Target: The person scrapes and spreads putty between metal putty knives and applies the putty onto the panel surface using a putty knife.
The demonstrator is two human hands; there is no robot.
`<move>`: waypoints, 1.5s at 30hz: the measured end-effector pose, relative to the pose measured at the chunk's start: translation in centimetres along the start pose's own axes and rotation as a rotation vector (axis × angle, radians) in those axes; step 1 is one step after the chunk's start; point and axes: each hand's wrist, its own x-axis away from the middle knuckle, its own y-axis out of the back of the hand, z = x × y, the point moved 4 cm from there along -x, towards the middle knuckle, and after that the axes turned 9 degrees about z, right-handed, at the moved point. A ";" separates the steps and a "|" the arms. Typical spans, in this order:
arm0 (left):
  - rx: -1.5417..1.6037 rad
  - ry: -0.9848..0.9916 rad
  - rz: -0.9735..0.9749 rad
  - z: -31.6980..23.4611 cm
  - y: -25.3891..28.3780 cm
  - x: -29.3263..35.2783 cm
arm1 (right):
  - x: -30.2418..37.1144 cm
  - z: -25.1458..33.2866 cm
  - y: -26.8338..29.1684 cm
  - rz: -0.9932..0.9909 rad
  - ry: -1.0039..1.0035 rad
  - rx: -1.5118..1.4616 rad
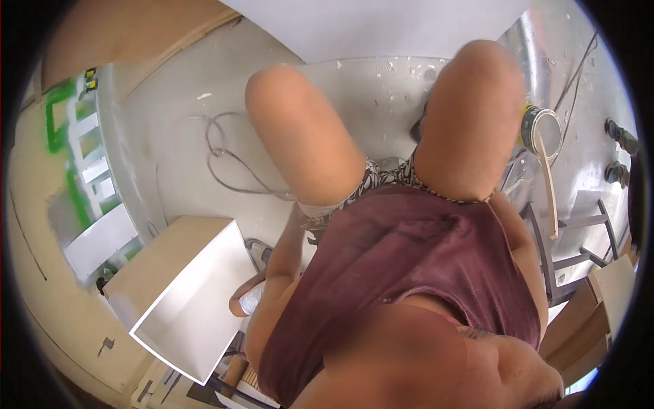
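1. While the camera is looking straight down the torso, the person is sitting or crouching in a maroon top (409, 259) and patterned shorts (368, 180), both knees up.
2. Left hand (246, 296) is reaching down beside the left hip, curling around a small pale, bottle-like object (253, 298); the grasp looks closed on it, but the object's kind is too small to tell.
3. That object is sitting low at the left, just beside the near corner of a white-faced board box (184, 300) with a tan top.
4. Right hand is not showing: the right arm is running down the right side and getting lost behind the torso, so its state cannot be told.
5. A grey cable (225, 160) is looping on the pale floor (170, 123) left of the left knee.
6. An open tin (541, 133) with a pale stir stick (548, 191) in it is standing by the right knee.
7. Grey metal frame parts (579, 245) are lying right of the torso.
8. Green-sprayed white pieces (88, 170) are lying far left.
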 end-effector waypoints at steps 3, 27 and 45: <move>0.063 -0.046 -0.101 1.5 -1.0 -0.5 | -0.9 -2.7 -4.5 0.075 -0.119 -0.044; -0.077 -0.028 -0.169 -13.5 -8.8 -11.2 | -7.7 -4.0 -4.8 0.142 -0.445 -0.342; -0.129 0.077 0.176 -26.9 0.7 -8.6 | -6.7 8.5 -15.8 -0.098 -0.590 -0.606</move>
